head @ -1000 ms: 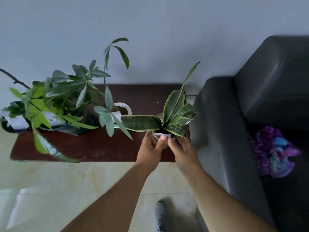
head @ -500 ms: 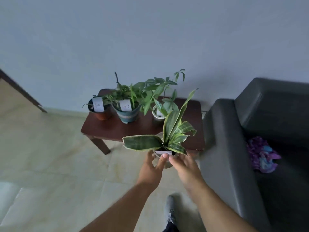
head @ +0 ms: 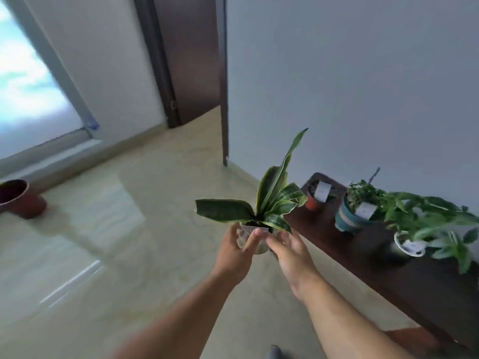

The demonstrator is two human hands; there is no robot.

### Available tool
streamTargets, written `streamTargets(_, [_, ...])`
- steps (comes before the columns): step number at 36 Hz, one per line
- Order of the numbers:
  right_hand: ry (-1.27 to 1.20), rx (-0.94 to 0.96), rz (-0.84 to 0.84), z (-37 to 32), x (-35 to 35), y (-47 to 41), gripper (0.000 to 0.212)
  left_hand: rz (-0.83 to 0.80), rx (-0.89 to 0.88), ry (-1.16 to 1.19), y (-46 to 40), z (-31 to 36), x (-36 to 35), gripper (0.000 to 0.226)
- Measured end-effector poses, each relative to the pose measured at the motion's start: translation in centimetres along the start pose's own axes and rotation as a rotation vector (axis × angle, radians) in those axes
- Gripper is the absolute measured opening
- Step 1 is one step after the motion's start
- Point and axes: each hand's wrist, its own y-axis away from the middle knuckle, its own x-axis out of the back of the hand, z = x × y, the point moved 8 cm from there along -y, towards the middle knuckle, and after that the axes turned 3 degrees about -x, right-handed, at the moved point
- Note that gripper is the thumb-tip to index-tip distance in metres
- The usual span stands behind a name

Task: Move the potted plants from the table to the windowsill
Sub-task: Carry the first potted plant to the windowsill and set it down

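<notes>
Two hands carry one potted plant out over the floor, clear of the table; the left hand [head: 234, 251] curls round the left side of the small pale pot [head: 255, 243] with its thumb laid across the front, and the right hand [head: 291, 248] wraps the right side, thumb tip meeting the pot's rim just beside the other thumb; both grips are closed on the pot, fingers bent round its wall. The snake plant [head: 269, 203] in it shows one broad leaf lying out flat to the left, one tall leaf rising to a point, and a cluster of shorter striped leaves at the right; a white label stands at the near rim.

Three pots stand on the dark wooden table [head: 414, 286], in a row along its far edge by the wall; the small red-brown pot [head: 312, 202] sits at the far left corner with a white tag; the blue-green pot [head: 348, 220] stands next, also tagged; the white pot [head: 408, 244] comes nearest the camera, its long green leaves spreading over the table's edge, though blur makes the leaf count there uncertain.

One larger terracotta pot [head: 19, 199] rests on the floor [head: 116, 242] at the left, just below the window [head: 28, 81] and its low sill [head: 51, 154]; one dark door [head: 193, 55] stands open between window wall and table wall.
</notes>
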Motion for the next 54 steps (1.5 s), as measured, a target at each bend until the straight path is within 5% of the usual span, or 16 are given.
streamTargets(7, [0.104, 0.020, -0.224, -3.6, -15.2, -4.2, 0.031, 0.223, 0.033, 0.072, -2.8, -1.8, 14.7, 0.034])
streamTargets(14, [0.184, 0.023, -0.435, -5.5, -30.2, -10.5, 0.035, 0.493, 0.096, 0.064, -6.9, -4.4, 28.6, 0.067])
streamTargets(19, [0.197, 0.002, -0.555, -7.2, -39.4, -15.1, 0.022, 0.571, 0.112, 0.066, -11.4, -4.5, 36.5, 0.026])
streamTargets(34, [0.371, 0.038, -0.721, -14.1, -64.9, -25.7, 0.016, 0.757, 0.113, 0.260, -22.9, -8.2, 58.6, 0.048])
streamTargets(37, [0.415, 0.019, -0.694, -13.9, -70.7, -28.1, 0.044, 0.783, 0.134, 0.281, -25.0, -10.3, 63.9, 0.051])
streamTargets(41, [0.401, -0.033, -0.726, -13.7, -79.3, -30.4, 0.025, 0.807, 0.148, 0.296, -27.7, -12.2, 71.7, 0.042])
streamTargets(54, [0.398, -0.112, -0.832, -16.7, -101.7, -37.6, 0.021, 0.892, 0.157, 0.336, -36.1, -14.7, 91.7, 0.013])
